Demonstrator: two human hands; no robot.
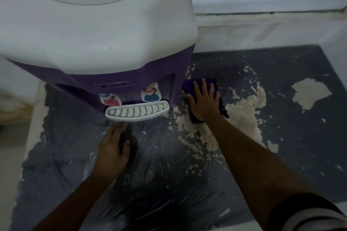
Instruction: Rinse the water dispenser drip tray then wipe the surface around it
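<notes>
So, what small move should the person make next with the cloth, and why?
Probably slide the cloth toward the front of the dispenser. The right hand presses it flat beside the base, the tray is already in its place, and the surface in front looks streaked.

No text, label or number can be read anywhere.
</notes>
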